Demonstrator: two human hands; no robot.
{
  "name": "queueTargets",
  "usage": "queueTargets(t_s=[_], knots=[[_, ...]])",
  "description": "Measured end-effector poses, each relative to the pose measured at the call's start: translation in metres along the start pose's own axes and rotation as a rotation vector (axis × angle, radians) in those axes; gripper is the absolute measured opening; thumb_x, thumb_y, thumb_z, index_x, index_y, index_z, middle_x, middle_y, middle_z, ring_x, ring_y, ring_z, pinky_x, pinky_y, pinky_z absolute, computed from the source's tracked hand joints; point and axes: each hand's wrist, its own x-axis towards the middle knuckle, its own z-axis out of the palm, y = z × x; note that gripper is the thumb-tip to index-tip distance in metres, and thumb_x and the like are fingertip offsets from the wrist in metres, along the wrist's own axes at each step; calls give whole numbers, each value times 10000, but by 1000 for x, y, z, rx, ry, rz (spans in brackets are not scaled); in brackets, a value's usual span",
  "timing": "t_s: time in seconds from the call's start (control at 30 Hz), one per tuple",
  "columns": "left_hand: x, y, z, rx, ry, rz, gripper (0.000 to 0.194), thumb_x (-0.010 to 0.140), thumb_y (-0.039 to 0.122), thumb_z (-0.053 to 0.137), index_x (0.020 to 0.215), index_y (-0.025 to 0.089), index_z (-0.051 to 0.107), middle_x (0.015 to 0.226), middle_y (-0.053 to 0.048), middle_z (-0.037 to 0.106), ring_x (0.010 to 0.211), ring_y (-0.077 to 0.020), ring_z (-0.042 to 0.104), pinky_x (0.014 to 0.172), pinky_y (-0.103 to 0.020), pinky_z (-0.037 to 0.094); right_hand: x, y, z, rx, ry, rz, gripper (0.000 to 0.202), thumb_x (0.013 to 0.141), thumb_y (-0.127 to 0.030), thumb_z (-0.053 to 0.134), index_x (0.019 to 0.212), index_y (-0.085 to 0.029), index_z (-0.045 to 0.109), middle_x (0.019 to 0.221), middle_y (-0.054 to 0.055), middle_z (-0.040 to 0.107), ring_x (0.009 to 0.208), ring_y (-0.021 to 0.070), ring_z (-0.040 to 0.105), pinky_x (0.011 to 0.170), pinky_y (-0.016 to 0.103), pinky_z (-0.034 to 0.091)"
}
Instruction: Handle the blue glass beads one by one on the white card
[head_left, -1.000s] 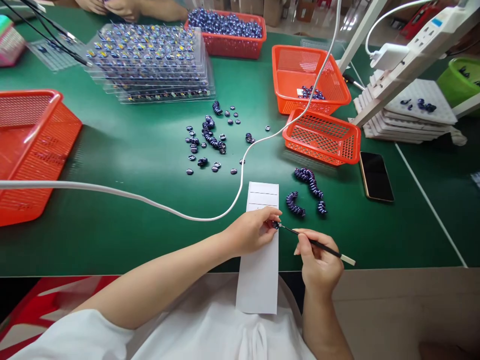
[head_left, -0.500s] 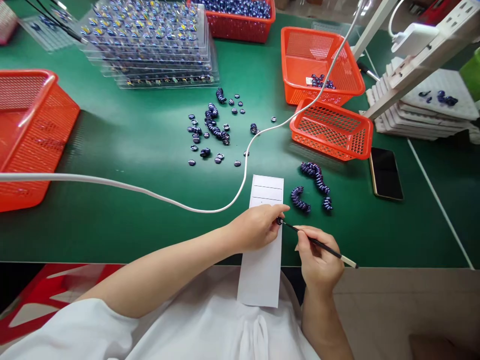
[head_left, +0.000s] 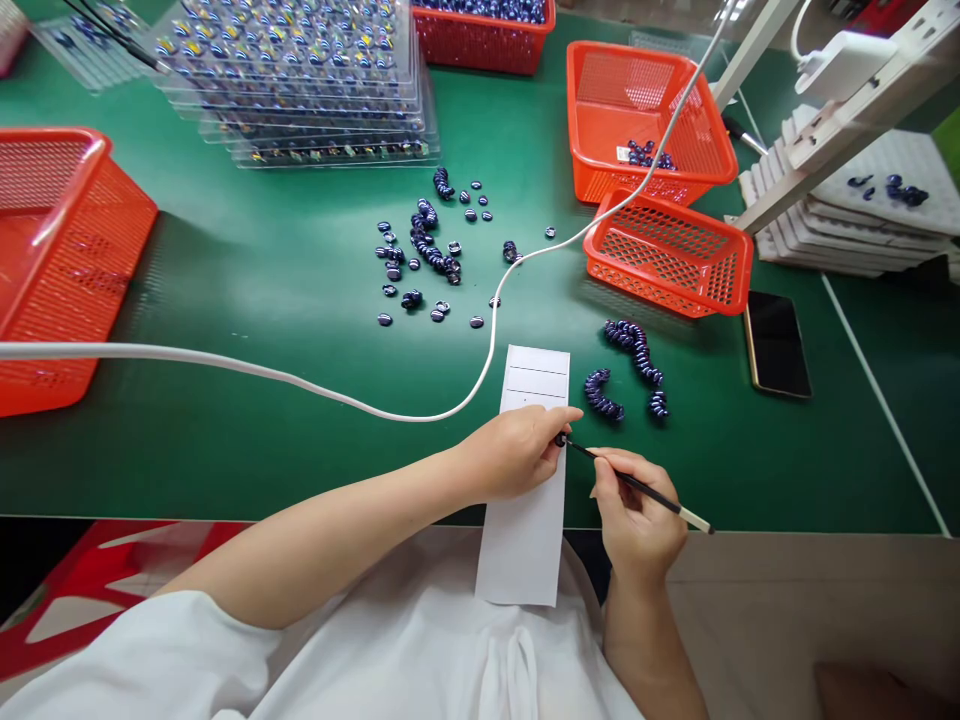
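My left hand (head_left: 519, 452) pinches a small dark bead (head_left: 560, 439) over a white paper strip (head_left: 523, 550) that hangs past the table's front edge. In my right hand (head_left: 639, 515) is a thin black brush-like tool (head_left: 654, 494) with a pale end, its tip touching or nearly touching the bead. Just beyond my hands lie a curved row of dark beads (head_left: 602, 396) and a longer row (head_left: 634, 350). Loose dark beads and short rows (head_left: 431, 246) are scattered farther back on the green table (head_left: 262, 290).
A white cable (head_left: 300, 378) crosses the table. Red baskets stand at the left (head_left: 82, 260), back (head_left: 484, 45) and right (head_left: 667, 255). Stacked clear trays (head_left: 300, 90) hold shiny beads. At the right are a phone (head_left: 778, 345), white foam trays (head_left: 825, 225) and a metal post (head_left: 840, 130).
The view has shifted slightly, so the table items appear a little higher in the picture. Both hands keep nearly the same pose, with bead and tool still held.
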Motion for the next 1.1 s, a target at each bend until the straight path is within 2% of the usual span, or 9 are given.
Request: queueTargets(t_s=[0.7,1.1], knots=[[0,0,1,0,-3,-20,423,854,63,466,1268,148,470,1000,-72,724,823,-167,702,743,-298,595,-2,1,1,2,19,-47,153,832,-141,719,958,-222,689,942,45,758,769,179,738,633,308,636],[0,1,2,34,-31,-27,443,847,63,467,1285,131,470,990,-81,719,823,-175,694,732,-303,584,0,-1,0,-143,-25,-226,230,808,-87,720,982,-228,668,921,34,769,807,183,750,692,323,627]])
